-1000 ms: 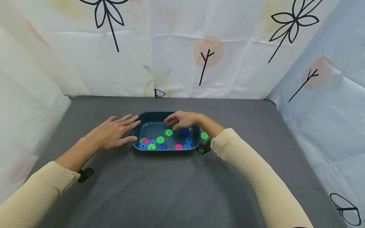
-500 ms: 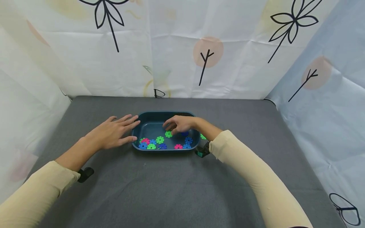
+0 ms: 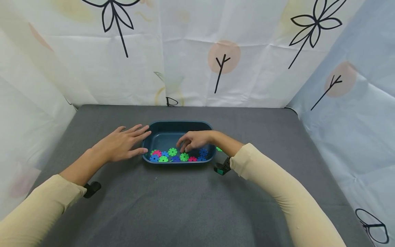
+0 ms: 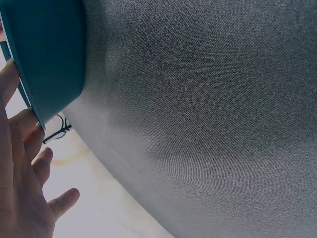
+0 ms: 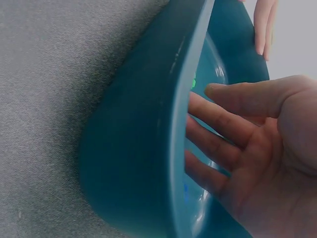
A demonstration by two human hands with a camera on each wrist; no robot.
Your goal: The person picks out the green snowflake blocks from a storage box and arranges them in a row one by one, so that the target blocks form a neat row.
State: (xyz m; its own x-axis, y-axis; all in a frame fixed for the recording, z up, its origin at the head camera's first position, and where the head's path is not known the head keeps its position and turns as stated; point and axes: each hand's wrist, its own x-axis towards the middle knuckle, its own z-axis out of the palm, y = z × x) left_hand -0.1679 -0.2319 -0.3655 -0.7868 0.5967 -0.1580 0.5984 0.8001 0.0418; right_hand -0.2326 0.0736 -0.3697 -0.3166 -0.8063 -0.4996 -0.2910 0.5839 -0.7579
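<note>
A dark teal tray [image 3: 166, 127] stands on the table and holds several flower-shaped plastic discs. Green disc [image 3: 172, 152], pink disc [image 3: 156, 153] and blue disc [image 3: 203, 152] lie among others toward its near side. My left hand [image 3: 121, 144] has its fingers spread, with fingertips touching the tray's left rim. Inside the tray is my right hand [image 3: 195, 140], fingers bent loosely downward just behind a green disc [image 3: 184, 157]. In the right wrist view, the tray wall [image 5: 133, 134] hides those fingertips, and nothing is seen between thumb and fingers.
Grey cloth covers the table [image 3: 185, 206]. One more green disc [image 3: 219, 149] lies outside the tray at its right, partly behind the right wrist. White patterned curtains [image 3: 191, 68] stand around the back and sides.
My right hand has moved toward the near side of the tray. A green disc has slid from the middle to the near row of discs. My left hand stays put.
</note>
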